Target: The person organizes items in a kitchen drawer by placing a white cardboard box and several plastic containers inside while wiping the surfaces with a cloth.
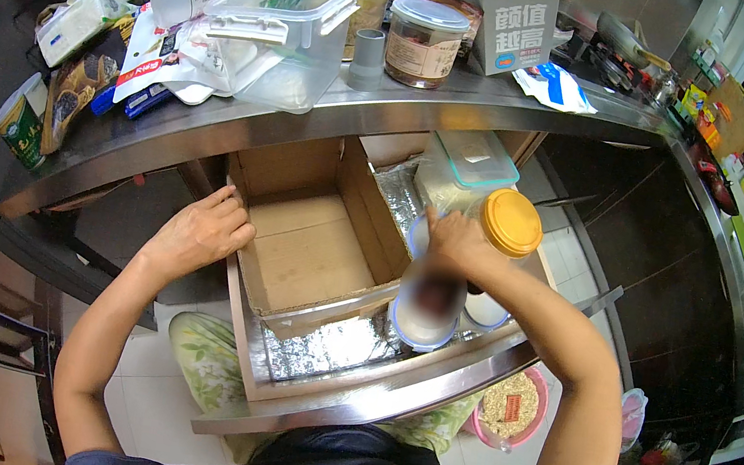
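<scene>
An open cardboard box [312, 245] stands inside a pulled-out drawer [285, 429], its inside bare. My left hand [206, 229] is at the box's left wall, fingers curled about the rim. Over the right half of the drawer is my right hand [458, 238], at a round container with a blue-rimmed lid [419, 236]; its grip is partly hidden. Close beside it stands a jar with a yellow lid [512, 222]. Behind is a clear rectangular container with a teal-edged lid [480, 158]. Nearer me are further blue-rimmed containers [422, 330], partly covered by a blurred patch.
Silvery foil lining [332, 353] covers the drawer bottom. Along the steel counter [391, 105] stand a clear plastic bin [292, 40], a lidded food jar [425, 45] and a grey carton [497, 20]. A pink tub of grain-like bits [511, 408] is on the tiled floor [144, 408].
</scene>
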Demonstrator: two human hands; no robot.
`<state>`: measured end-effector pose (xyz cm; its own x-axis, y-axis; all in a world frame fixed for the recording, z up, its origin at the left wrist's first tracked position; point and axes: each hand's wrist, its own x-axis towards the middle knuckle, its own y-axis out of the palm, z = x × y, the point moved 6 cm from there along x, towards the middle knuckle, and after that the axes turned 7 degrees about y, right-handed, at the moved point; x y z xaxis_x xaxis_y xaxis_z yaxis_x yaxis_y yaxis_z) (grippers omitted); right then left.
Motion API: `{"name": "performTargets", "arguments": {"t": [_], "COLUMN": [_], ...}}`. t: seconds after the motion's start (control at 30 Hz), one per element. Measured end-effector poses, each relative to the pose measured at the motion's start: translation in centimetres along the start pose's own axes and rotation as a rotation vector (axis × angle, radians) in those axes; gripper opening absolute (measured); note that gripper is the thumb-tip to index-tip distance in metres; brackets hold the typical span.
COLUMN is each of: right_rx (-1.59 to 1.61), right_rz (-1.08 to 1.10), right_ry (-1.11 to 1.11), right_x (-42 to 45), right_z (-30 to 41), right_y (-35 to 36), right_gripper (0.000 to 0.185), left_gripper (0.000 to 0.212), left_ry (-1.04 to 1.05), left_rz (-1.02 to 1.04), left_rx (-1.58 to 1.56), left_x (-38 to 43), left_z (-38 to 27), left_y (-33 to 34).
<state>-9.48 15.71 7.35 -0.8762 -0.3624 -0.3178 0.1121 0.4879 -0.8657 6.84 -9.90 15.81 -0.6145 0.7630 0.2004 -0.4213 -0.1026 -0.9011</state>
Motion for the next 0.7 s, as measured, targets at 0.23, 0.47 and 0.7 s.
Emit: {"name": "performTargets", "arguments": {"t": [0.23, 0.47, 0.7], "right_rx": [0.26, 0.252, 0.214], "right_rz": [-0.141, -0.139, -0.055], "right_ry": [0.192, 0.187, 0.272], "right_x": [-5.0, -11.0, -15.9], "right_z": [-6.5, -9.6, -12.9], "right_y": [-11.6, -13.1, -12.3], "right_gripper": [0.103, 0.098, 0.096], "left_gripper": [0.011, 0.008, 0.007], "left_ry": [-0.017, -0.035, -0.071], "left_rz": [0.034, 0.056, 0.08], "left_rx": [0.051, 0.058, 0.013], "left_x": [0.3, 0.2, 1.9], "left_z": [0.0, 0.0, -1.3], "left_y": [0.3, 1.8, 1.3]}}
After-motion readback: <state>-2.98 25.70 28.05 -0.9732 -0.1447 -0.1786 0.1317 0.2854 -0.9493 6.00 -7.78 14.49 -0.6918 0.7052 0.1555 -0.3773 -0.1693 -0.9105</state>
